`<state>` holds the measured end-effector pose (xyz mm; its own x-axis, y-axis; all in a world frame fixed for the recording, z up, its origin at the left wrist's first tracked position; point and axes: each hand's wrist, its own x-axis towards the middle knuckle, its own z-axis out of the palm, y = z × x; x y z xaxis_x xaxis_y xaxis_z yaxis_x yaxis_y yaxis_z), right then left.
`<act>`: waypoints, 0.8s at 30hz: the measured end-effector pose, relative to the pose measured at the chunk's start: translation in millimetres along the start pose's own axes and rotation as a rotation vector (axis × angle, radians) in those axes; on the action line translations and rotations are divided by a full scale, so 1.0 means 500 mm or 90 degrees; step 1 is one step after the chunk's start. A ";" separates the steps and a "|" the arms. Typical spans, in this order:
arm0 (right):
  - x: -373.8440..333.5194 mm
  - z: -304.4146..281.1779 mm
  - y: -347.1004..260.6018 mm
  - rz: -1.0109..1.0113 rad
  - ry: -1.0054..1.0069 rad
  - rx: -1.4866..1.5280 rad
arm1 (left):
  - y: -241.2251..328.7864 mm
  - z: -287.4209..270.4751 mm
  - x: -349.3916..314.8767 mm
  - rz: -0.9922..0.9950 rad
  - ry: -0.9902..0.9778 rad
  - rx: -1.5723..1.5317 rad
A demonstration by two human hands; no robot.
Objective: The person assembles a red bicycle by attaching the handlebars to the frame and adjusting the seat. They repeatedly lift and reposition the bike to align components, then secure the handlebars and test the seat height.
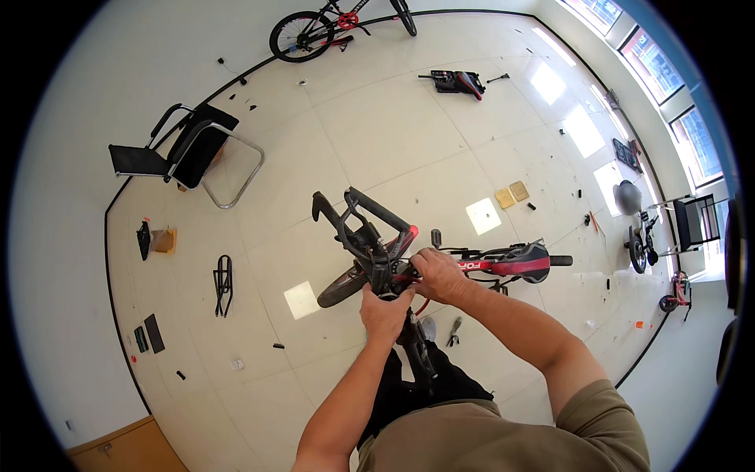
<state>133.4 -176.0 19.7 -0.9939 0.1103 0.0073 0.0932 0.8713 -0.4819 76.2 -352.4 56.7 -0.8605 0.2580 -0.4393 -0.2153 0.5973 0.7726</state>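
Note:
A small black and red bicycle (491, 266) stands in front of me, its saddle (527, 263) to the right and its front wheel (344, 286) to the left. My left hand (384, 315) is closed around the black front end near the handlebar (377, 208). My right hand (439, 275) is bent over the same joint from the right, its fingertips pressed in close to the left thumb. Whatever small part lies under the right fingers is hidden. A black pedal (436, 237) shows beyond the right hand.
Pliers-like tool (454, 330) lies by my foot. A black rack-like frame (223, 285) is on the tiles to the left. Farther off are a black chair (200, 149), another bicycle (303, 35), an open tool case (456, 81) and yellow pads (511, 194).

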 end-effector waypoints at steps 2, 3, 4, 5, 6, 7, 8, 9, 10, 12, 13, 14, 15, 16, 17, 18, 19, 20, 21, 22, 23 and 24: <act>0.007 -0.014 -0.059 0.084 0.005 0.066 | -0.007 -0.024 -0.013 0.015 0.011 -0.020; 0.016 -0.032 -0.083 0.136 -0.007 0.095 | -0.012 -0.026 -0.010 0.123 0.044 -0.001; 0.013 -0.020 -0.083 0.131 0.023 0.105 | -0.013 -0.029 -0.008 0.135 0.027 -0.014; 0.006 0.002 -0.072 0.132 0.053 0.114 | -0.015 -0.028 0.000 0.146 0.004 -0.027; -0.003 0.020 -0.060 0.132 0.083 0.122 | -0.019 -0.028 0.009 0.157 -0.018 -0.039; -0.005 0.011 -0.062 0.140 0.044 0.138 | -0.019 -0.030 0.023 0.164 -0.034 -0.040; -0.010 0.022 -0.062 0.125 0.069 0.135 | -0.020 -0.036 0.027 0.160 -0.044 -0.016; -0.018 0.043 -0.062 0.109 0.094 0.132 | -0.021 -0.043 0.030 0.156 -0.054 0.008; -0.019 0.053 -0.067 0.093 0.119 0.128 | -0.017 -0.049 0.032 0.152 -0.063 0.031; -0.024 0.067 -0.068 0.126 0.114 0.150 | -0.024 -0.045 0.038 0.126 -0.086 0.015; -0.025 0.065 -0.071 0.129 0.117 0.152 | -0.025 -0.043 0.037 0.122 -0.087 0.013; -0.025 0.064 -0.073 0.131 0.119 0.153 | -0.028 -0.041 0.035 0.118 -0.088 0.011; -0.024 0.064 -0.074 0.136 0.112 0.156 | -0.036 -0.035 0.034 0.125 -0.075 -0.006; -0.023 0.064 -0.076 0.140 0.106 0.161 | -0.046 -0.029 0.030 0.132 -0.061 -0.021; -0.022 0.064 -0.078 0.143 0.099 0.165 | -0.054 -0.022 0.027 0.139 -0.047 -0.037; -0.021 0.063 -0.078 0.141 0.098 0.166 | -0.060 -0.014 0.025 0.129 -0.027 -0.030; -0.022 0.061 -0.078 0.140 0.098 0.166 | -0.059 -0.007 0.022 0.119 -0.008 -0.023; -0.022 0.058 -0.077 0.138 0.097 0.166 | -0.057 -0.002 0.019 0.108 0.011 -0.016; -0.022 0.055 -0.076 0.142 0.097 0.166 | -0.054 0.000 0.020 0.127 0.022 0.011; -0.020 0.054 -0.075 0.146 0.096 0.166 | -0.048 0.000 0.023 0.146 0.035 0.039; -0.019 0.053 -0.075 0.149 0.095 0.165 | -0.043 -0.002 0.026 0.165 0.047 0.066; -0.018 0.054 -0.072 0.150 0.103 0.165 | -0.042 -0.002 0.030 0.176 0.027 0.050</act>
<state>137.3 -221.0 13.3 -0.9226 0.3857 -0.0015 0.2793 0.6655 -0.6922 67.2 -361.6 34.3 -0.9002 0.3890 -0.1958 0.0660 0.5663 0.8216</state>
